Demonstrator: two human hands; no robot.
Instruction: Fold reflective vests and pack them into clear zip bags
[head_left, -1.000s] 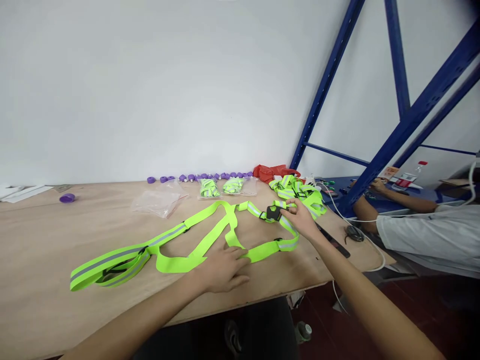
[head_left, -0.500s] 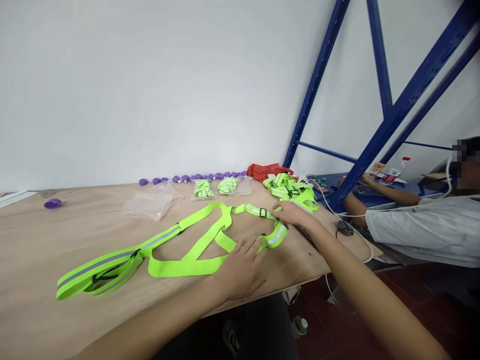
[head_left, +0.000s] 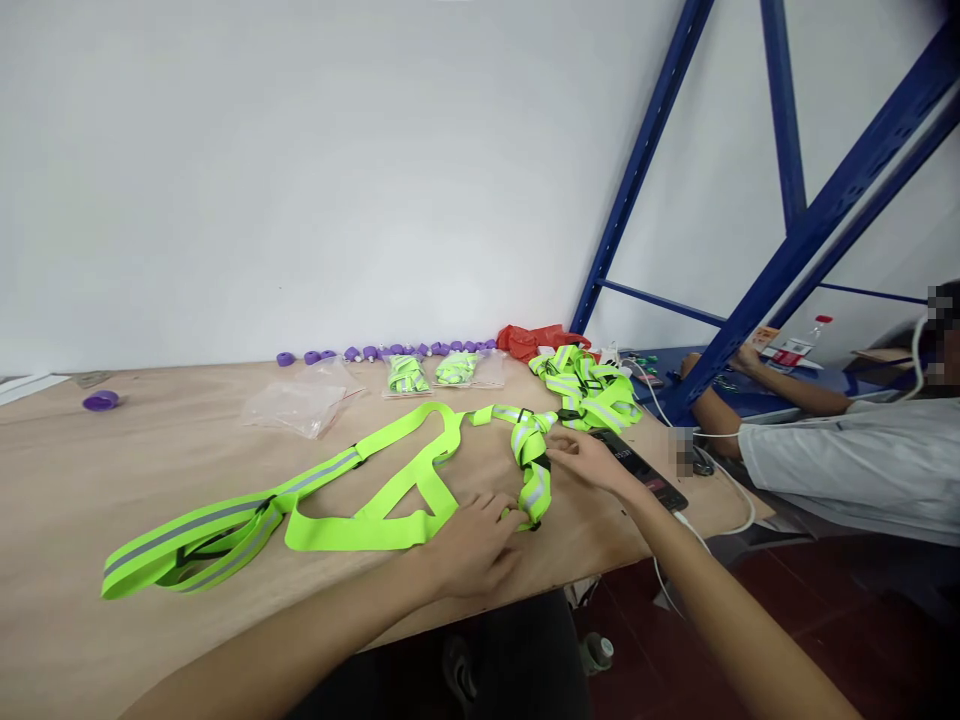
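Observation:
A neon-green reflective strap harness with black buckles lies spread on the wooden table, its looped end at the left. My left hand rests on its lower right part, fingers curled together over the strap; what lies under the fingertips is hidden. At the harness's right end, a bunched part of the strap stands beside my right hand, whose thumb and fingertips close at its edge. Just behind lies a heap of similar green straps.
Two packed bags of green straps, clear plastic bags, purple caps and a red bag lie further back. A phone with a cable is at the right, near a blue rack and another person's arm.
The right end of the harness has been drawn in and bunched. My right hand has moved slightly down and toward me, uncovering the phone. My left hand stays near its place.

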